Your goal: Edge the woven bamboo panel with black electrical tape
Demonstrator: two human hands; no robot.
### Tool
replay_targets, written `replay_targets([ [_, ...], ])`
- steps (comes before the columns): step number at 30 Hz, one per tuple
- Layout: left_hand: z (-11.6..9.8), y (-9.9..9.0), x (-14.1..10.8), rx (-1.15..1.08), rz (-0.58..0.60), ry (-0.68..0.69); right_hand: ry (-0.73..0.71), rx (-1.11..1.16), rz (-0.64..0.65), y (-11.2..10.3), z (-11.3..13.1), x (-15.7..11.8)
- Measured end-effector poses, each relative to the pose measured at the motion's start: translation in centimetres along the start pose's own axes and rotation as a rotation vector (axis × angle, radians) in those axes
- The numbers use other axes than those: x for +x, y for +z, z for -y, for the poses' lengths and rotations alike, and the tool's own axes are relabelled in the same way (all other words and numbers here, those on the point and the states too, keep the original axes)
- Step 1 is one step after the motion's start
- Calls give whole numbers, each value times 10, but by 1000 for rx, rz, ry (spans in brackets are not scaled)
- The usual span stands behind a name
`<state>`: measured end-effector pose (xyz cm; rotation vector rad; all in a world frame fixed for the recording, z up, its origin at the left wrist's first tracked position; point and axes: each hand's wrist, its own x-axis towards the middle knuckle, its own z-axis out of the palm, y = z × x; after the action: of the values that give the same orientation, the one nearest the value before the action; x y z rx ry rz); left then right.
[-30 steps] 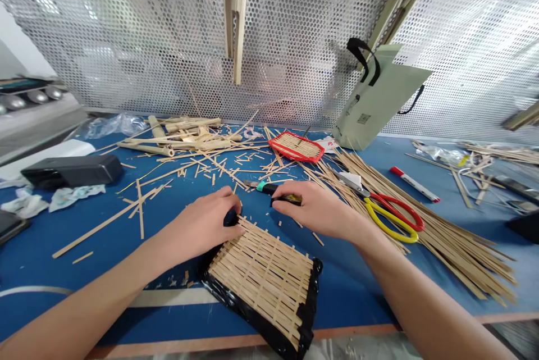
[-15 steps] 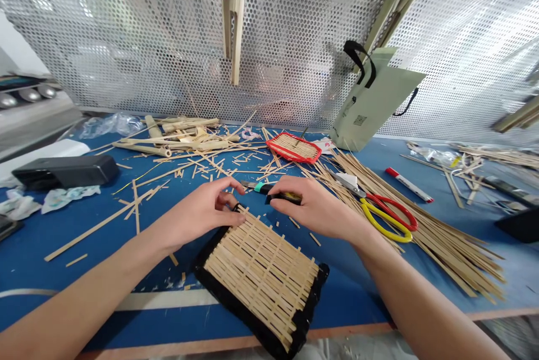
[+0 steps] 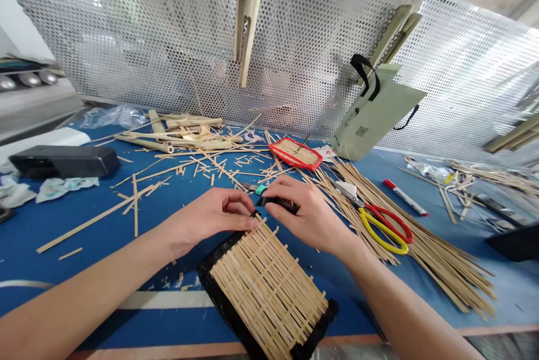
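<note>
My left hand pinches the far corner of a woven bamboo-strip mat, whose edges are bound in black tape. My right hand is shut on a black utility knife with a green collar, just beyond that corner. The knife's blade points left, away from the mat. Close to the right wrist lie red-and-yellow scissors on a loose bundle of bamboo strips. My fingers hide the mat's corner.
Bamboo scraps and cut strips cover the blue work table. Beyond them are a red-edged woven piece, a marker, a black case and a pale green bag against a perforated metal screen.
My left fingers have closed on the mat's far corner, and the mat has turned slightly. My right hand has moved the knife toward the left hand. The view has tilted.
</note>
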<state>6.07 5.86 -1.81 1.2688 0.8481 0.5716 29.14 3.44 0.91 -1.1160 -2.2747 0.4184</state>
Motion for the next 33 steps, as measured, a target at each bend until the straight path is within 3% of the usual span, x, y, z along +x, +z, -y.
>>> replay_targets([
  [3,1,-1,0,24,27,-18,-14,-13,0,4,-2,-1],
  [8,6,-4,0,257,113,-47,-1,-32,-2,4,-8,-2],
  [18,12,2,-4,475,212,1,60,-47,-10,2,-10,-3],
  [27,9,-3,4,330,140,70,43,-36,-4,3,-7,-3],
  [33,7,-7,0,233,252,-31,66,-36,-8,1,-7,-3],
])
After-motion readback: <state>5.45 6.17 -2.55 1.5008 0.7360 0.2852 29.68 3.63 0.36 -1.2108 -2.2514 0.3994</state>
